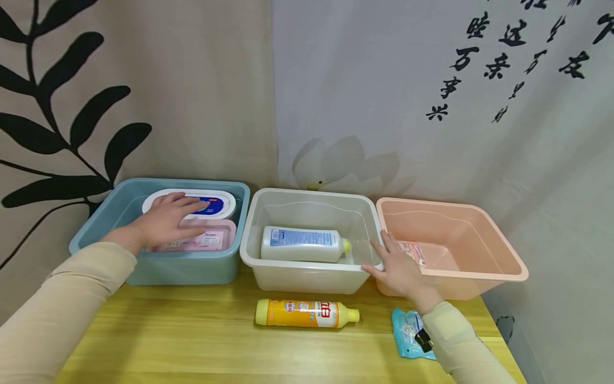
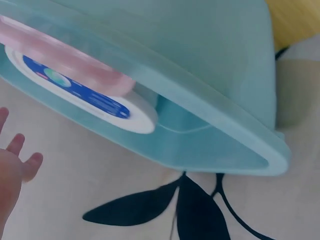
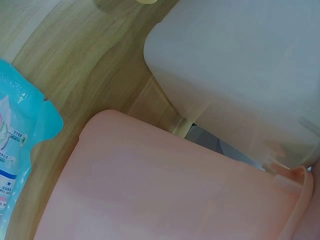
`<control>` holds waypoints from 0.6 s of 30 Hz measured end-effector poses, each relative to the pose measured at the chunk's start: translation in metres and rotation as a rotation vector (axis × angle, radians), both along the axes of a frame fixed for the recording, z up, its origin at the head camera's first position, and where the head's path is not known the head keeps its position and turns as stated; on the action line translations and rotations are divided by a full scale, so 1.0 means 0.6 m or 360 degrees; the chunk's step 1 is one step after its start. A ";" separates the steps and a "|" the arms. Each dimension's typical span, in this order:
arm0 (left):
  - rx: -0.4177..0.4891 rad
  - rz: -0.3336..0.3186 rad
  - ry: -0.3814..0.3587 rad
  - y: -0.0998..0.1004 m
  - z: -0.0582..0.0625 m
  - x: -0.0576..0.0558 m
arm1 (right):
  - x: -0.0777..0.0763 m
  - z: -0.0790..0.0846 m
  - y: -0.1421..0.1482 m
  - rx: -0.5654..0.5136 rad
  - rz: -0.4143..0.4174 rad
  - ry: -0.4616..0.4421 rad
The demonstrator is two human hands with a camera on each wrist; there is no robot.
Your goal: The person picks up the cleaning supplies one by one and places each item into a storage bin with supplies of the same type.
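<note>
My left hand (image 1: 165, 221) is spread over the blue bin (image 1: 187, 269), above a white oval tub with a blue label (image 1: 225, 201) and a pink container (image 1: 223, 234) inside it. Whether those fingers touch the tub cannot be told. My right hand (image 1: 400, 269), fingers spread, lies at the neighbouring rims of the white bin (image 1: 307, 277) and the peach bin (image 1: 479, 277). A white bottle with a yellow-green cap (image 1: 302, 244) lies on its side in the white bin. Partly behind my right hand, a red-and-white packet (image 1: 413, 252) sits in the peach bin.
A yellow bottle (image 1: 304, 313) lies on the wooden table (image 1: 201, 341) in front of the white bin. A light-blue pouch (image 1: 408, 336) lies at the right, partly under my right forearm. Behind the bins hangs a printed curtain (image 1: 206, 106).
</note>
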State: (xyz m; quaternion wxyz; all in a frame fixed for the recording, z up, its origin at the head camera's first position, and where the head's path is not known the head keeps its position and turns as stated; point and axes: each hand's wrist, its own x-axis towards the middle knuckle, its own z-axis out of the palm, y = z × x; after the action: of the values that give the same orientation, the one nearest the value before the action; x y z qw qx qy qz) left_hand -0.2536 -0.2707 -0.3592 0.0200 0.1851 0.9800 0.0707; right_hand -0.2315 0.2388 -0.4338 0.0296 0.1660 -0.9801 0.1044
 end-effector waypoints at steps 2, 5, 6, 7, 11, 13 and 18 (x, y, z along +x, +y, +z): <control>0.0009 -0.0023 0.0009 0.007 -0.001 0.002 | 0.000 -0.001 0.001 0.0002 -0.0002 0.0006; 0.0010 -0.0054 0.0031 0.014 -0.002 0.004 | -0.001 -0.002 0.001 0.0007 -0.0002 0.0010; 0.0021 -0.0060 0.0037 0.017 -0.001 0.005 | -0.001 -0.003 0.001 0.0008 -0.0002 0.0011; 0.0027 -0.0066 0.0042 0.020 -0.002 0.005 | -0.001 -0.003 0.001 0.0009 -0.0004 0.0012; 0.0029 -0.0089 0.0067 0.029 -0.002 0.009 | -0.001 -0.003 0.001 0.0011 -0.0007 0.0016; 0.0033 -0.0105 0.0080 0.033 -0.003 0.011 | 0.000 -0.003 0.001 0.0012 -0.0008 0.0022; 0.0093 -0.0144 0.0112 0.044 -0.006 0.018 | 0.000 -0.003 0.001 0.0009 -0.0004 0.0033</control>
State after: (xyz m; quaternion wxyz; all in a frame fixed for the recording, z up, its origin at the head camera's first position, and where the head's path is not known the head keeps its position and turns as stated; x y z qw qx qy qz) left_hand -0.2431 -0.2440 -0.3626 -0.0167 0.2320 0.9682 0.0918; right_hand -0.2318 0.2394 -0.4354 0.0395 0.1660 -0.9803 0.0998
